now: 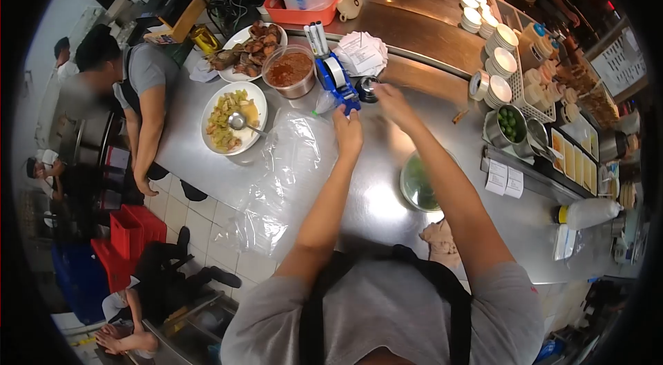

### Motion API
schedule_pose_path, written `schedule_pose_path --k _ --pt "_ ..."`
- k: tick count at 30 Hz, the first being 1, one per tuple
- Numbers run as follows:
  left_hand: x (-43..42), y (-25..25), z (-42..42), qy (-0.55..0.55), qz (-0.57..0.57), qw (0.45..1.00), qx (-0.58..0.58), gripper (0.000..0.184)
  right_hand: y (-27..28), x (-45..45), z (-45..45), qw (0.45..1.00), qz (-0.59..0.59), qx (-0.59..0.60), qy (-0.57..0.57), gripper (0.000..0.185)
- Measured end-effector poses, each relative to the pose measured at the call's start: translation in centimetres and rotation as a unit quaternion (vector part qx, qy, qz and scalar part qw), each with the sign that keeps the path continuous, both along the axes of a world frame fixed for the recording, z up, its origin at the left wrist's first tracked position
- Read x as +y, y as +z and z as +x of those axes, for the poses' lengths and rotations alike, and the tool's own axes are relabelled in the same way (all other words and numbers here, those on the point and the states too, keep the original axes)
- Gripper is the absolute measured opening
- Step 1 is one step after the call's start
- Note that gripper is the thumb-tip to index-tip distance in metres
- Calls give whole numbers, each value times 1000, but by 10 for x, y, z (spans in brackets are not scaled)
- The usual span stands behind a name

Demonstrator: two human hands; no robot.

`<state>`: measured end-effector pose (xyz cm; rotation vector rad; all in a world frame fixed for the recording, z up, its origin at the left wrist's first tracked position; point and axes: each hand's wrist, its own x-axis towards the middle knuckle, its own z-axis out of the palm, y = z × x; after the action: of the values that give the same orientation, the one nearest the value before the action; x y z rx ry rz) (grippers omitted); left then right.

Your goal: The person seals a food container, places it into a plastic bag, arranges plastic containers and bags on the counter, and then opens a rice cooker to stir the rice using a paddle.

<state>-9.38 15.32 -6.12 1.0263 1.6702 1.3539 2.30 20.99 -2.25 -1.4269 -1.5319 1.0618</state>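
We could pass over the shiny steel table (466, 144) right of our right forearm (449, 178); ahead stands the blue plastic tape dispenser (344, 94), and leftward crumpled clear plastic sheeting (293, 151) obstructs us.

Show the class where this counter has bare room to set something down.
Bare steel counter shows between the left forearm and the round green container, and right of the right forearm, below the paper slips. It is crowded around the tape dispenser, with the sauce tub and oval plate close by, and around the stacked bowls.

Shiny metal counter (369, 203), smooth plastic tape dispenser (338, 82), crinkled glossy plastic film (293, 165)
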Motion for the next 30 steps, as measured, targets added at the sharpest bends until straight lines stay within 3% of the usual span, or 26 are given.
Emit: schedule_pose_path --k 2,4,5,7,9,10,11,12,14,16,17,18,20,21,23,24,26,27,28,30 --pt "8 0 -5 3 -25 999 43 50 -13 34 -33 998 -62 29 7 39" --pt "16 -7 -7 -13 -31 980 -194 61 -13 48 -48 982 -159 -93 53 38" --pt "17 -12 -7 -9 -35 980 -195 61 -17 47 -47 981 -163 -94 56 38" --pt "15 -4 -6 9 -41 957 -287 71 0 33 -42 971 -174 157 40 27" --pt "18 -5 -9 5 -46 951 -306 73 35 -21 1 986 -91 91 108 21" --pt "19 -6 -9 0 -51 945 -323 76 47 -70 17 995 10 88 52 18" --pt "21 -3 -8 1 -52 944 -325 76 76 -121 41 991 -74 65 93 17" --pt "23 2 -6 34 -45 940 -335 68 68 -153 68 984 -34 -15 175 14" --pt "25 4 -2 62 -42 936 -343 60 64 -207 79 980 -147 110 74 14" --pt "30 -9 0 42 -47 978 -200 30 60 -216 85 973 -188 118 56 16" --pt "35 -24 -2 58 -7 975 -217 10 56 -217 87 965 -226 126 42 17" --pt "42 -41 -5 48 -7 976 -214 10 49 -217 88 965 -223 131 34 17" --pt "49 -70 -8 70 67 994 -49 12 30 -217 89 971 -213 109 19 21" --pt "50 -81 -12 58 59 995 -48 12 24 -216 89 969 -219 112 6 21" --pt "51 -96 -13 77 -50 987 130 16 17 -215 89 972 -202 122 6 24" --pt "47 -88 -6 64 -47 988 130 16 24 -218 91 972 -199 124 -7 24" --pt "31 -45 8 1 33 999 17 16 47 -223 97 966 -201 160 -33 25" --pt "21 -15 19 -62 17 991 -115 15 53 -231 107 971 -165 163 -60 24" --pt "8 20 33 -67 17 991 -115 15 56 -241 121 971 -164 164 -64 24" --pt "-18 72 56 -126 39 955 -265 12 57 -262 151 974 -126 132 -132 24"
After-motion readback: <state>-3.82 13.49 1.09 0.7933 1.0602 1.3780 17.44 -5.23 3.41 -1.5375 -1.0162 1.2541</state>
